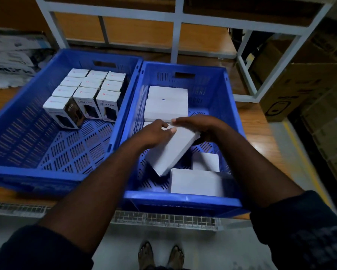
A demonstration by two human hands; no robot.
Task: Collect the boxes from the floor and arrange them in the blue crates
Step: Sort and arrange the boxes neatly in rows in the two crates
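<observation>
Fingers curled, left hand (156, 133) and right hand (198, 125) clasp the far end of a flat white cardboard box (173, 151), tilted inside the blue perforated plastic crate (183, 199). It's angled, likely, to slot against the row of white boxes (166, 106) just beyond the grip.

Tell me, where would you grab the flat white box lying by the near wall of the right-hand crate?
Probably from above, hooking under the left edge of the flat white box. Bare crate floor shows there, whereas its near side lies along the crate wall and another box sits just behind it.
</observation>
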